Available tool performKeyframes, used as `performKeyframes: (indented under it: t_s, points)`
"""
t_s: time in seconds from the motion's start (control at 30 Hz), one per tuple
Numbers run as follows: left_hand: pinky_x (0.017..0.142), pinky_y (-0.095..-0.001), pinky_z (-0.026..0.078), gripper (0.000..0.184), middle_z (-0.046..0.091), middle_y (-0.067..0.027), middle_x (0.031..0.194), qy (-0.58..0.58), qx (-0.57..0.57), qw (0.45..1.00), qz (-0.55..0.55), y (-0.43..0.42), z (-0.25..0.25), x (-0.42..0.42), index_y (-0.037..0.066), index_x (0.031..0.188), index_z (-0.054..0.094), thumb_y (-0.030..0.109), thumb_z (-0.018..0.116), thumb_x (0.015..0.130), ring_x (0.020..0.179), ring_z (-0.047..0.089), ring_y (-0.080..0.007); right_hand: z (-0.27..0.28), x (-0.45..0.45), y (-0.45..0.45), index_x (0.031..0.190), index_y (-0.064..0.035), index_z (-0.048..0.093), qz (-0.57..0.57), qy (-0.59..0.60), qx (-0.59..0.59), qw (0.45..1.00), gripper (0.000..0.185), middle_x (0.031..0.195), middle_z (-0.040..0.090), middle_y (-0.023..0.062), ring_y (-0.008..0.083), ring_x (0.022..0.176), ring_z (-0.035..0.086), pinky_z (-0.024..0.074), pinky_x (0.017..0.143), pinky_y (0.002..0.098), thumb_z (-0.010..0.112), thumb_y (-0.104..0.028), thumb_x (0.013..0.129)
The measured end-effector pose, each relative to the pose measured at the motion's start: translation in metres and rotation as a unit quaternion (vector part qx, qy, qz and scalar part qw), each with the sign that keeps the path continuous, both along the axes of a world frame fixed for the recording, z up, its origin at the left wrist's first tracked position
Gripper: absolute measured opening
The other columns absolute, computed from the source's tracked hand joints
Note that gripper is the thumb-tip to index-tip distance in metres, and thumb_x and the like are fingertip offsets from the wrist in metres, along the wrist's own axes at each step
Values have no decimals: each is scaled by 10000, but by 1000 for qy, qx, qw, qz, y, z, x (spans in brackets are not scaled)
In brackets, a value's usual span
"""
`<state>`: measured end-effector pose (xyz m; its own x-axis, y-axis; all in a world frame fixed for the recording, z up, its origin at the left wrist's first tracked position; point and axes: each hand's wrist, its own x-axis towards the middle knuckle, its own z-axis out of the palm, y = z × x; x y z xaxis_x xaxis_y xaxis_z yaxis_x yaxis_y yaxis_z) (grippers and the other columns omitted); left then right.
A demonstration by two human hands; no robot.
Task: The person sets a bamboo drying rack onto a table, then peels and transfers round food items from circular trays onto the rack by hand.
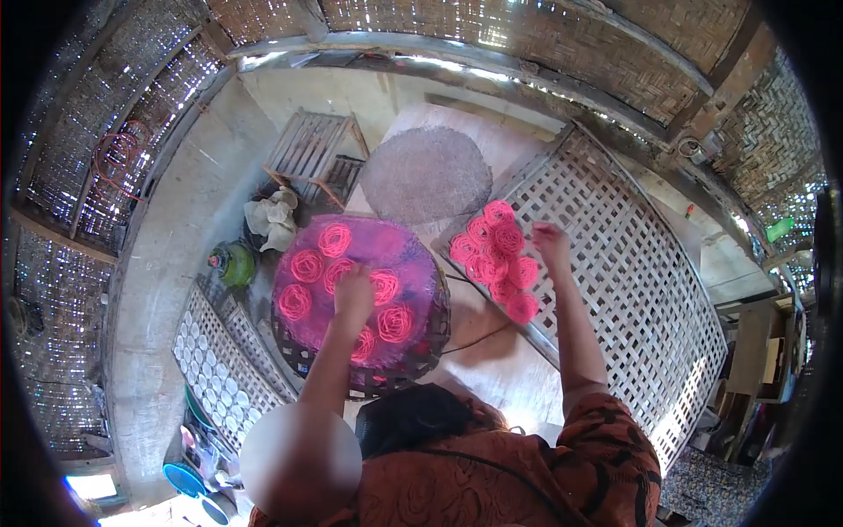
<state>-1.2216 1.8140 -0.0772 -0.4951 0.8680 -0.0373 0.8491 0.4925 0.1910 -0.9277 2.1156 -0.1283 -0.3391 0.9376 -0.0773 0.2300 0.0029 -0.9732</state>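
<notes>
My left hand (354, 294) reaches down over a round mat (312, 327) stained purple and pink, on a dark woven base. Its fingertips are at a pink nest of coiled strands (337, 273); the back of the hand hides its grip. Several similar nests lie spread around it, including one nest (394, 323) to its right. My right hand (551, 241) is raised over the lattice rack (606, 255), its fingers drawn together, with nothing visible in them. Just left of it, a pile of pink nests (492, 250) overlaps along the rack's left edge.
A grey round mat (428, 173) lies on the pale board behind. At the left are a wooden slatted stand (314, 158), a green gas cylinder (232, 263) and a lattice rack with white rounds (211, 373). Woven walls (492, 35) enclose the space.
</notes>
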Motion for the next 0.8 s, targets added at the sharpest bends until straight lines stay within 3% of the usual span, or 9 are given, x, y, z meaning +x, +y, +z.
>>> performKeyframes:
  t_s: [0.07, 0.13, 0.2, 0.27, 0.3, 0.43, 0.5, 0.67, 0.8]
  points:
    - [942, -430, 407, 416, 545, -149, 1189, -33, -26, 999, 32, -3, 6, -2, 62, 1194, 545, 156, 631, 798, 1073, 540, -325, -10, 1, 3, 866, -22, 677, -24, -111, 82, 990, 114, 791, 666, 70, 188, 659, 605, 504, 654, 298, 635, -64, 768]
    - [918, -439, 421, 407, 546, -161, 1176, -17, -18, 1000, 20, -4, 5, -1, 65, 1172, 558, 163, 647, 787, 1055, 544, -333, -6, -3, -16, 856, -60, 691, 152, -178, 192, 953, 117, 793, 670, 111, 198, 671, 626, 504, 661, 286, 672, -121, 759]
    - [901, -445, 423, 381, 561, -134, 1144, -20, -19, 999, 29, -4, -1, -3, 78, 1133, 566, 183, 653, 778, 1043, 544, -319, 1, -11, -38, 934, -83, 668, 249, -190, 80, 946, 210, 936, 648, 133, 270, 869, 622, 492, 775, 357, 642, -61, 727]
    - [883, -452, 425, 355, 577, -107, 1112, -24, -20, 999, 42, -4, -1, -3, 91, 1095, 574, 202, 658, 768, 1030, 544, -305, 29, -12, -68, 1025, -112, 611, 333, -366, 268, 826, 358, 1101, 564, 147, 349, 1073, 519, 425, 895, 448, 589, 6, 688]
    - [874, -452, 428, 338, 581, -101, 1084, -13, -6, 999, 42, -4, 2, -1, 95, 1069, 575, 196, 666, 760, 1019, 547, -306, 26, -11, -72, 1083, -130, 549, 328, -396, 248, 821, 470, 1207, 463, 159, 409, 1154, 412, 352, 949, 515, 551, 49, 648]
    - [845, -465, 437, 316, 581, -84, 1013, -49, 5, 998, 50, 0, -5, -4, 103, 1019, 577, 179, 691, 734, 995, 549, -310, 6, -2, -68, 1012, -108, 585, 250, -388, 369, 807, 365, 1142, 534, 160, 380, 1066, 498, 404, 890, 482, 621, -26, 658]
    - [838, -472, 438, 287, 582, -84, 1008, -60, 30, 996, 52, 3, -12, -8, 104, 987, 592, 180, 695, 731, 996, 549, -312, -3, -5, -52, 905, -51, 615, 269, -75, 304, 911, 170, 860, 612, 111, 249, 808, 592, 463, 722, 345, 618, -50, 735]
    - [804, -461, 457, 192, 608, -98, 952, 36, 60, 998, 0, 3, 4, -3, 89, 894, 631, 179, 693, 735, 944, 580, -313, 11, -11, -17, 832, -6, 618, 68, -32, 51, 996, 148, 672, 570, 11, 112, 605, 510, 410, 570, 267, 579, -148, 850]
    - [720, -392, 487, 181, 642, -126, 852, -167, 90, 982, -22, 4, 11, -4, 57, 914, 634, 174, 667, 779, 805, 630, -289, 17, -37, 31, 796, -1, 600, -31, 125, -44, 991, 311, 685, 572, -3, 90, 596, 506, 415, 539, 276, 480, -243, 952]
